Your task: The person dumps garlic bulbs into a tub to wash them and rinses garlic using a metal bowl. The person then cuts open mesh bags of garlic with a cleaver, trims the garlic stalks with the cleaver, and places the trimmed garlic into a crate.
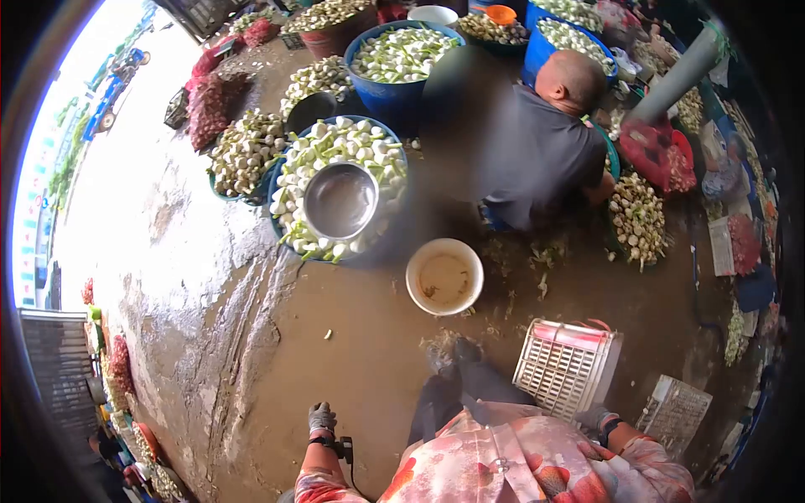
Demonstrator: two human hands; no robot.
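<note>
My left hand [322,418], in a grey glove, hangs over the wet floor with its fingers curled in and nothing visible in them. A dark strap with a small device circles that wrist. My right hand [596,418], also gloved, is low beside a white plastic crate [560,362]; its fingers are too small and partly hidden to make out, and I cannot tell whether it touches the crate. Ahead of my feet stands a white bucket [444,277] with a little murky water. Beyond it, a metal bowl [340,201] rests on peeled garlic bulbs [293,180] heaped in a blue tub.
A person in a dark shirt [545,159] bends over a tub at the right. Another blue tub [390,90] of peeled bulbs stands behind. Unpeeled garlic [637,218] lies heaped nearby, with red mesh sacks [216,105] at the left. A second crate [675,411] is at right.
</note>
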